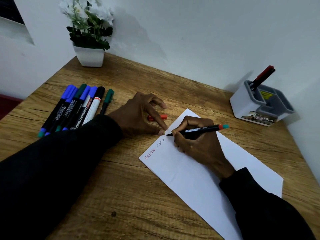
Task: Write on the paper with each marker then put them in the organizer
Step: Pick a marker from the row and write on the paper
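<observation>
Gripping a black marker (199, 130) in my right hand (197, 144), I rest its tip on the paper (199, 179). At nine o'clock, my left hand (138, 115), loosely spread and holding nothing, pins the sheet's edge. Six markers (76, 108) lie at ten o'clock; the organizer (249, 108) sits at two.

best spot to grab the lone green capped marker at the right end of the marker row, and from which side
Pinch the green-capped marker across its slim black barrel, just below the cap, coming from above and from its open right side. It lies flat on the table, slightly apart from the black-capped marker on its left. The left hand rests just to its right, already nearest.
</observation>
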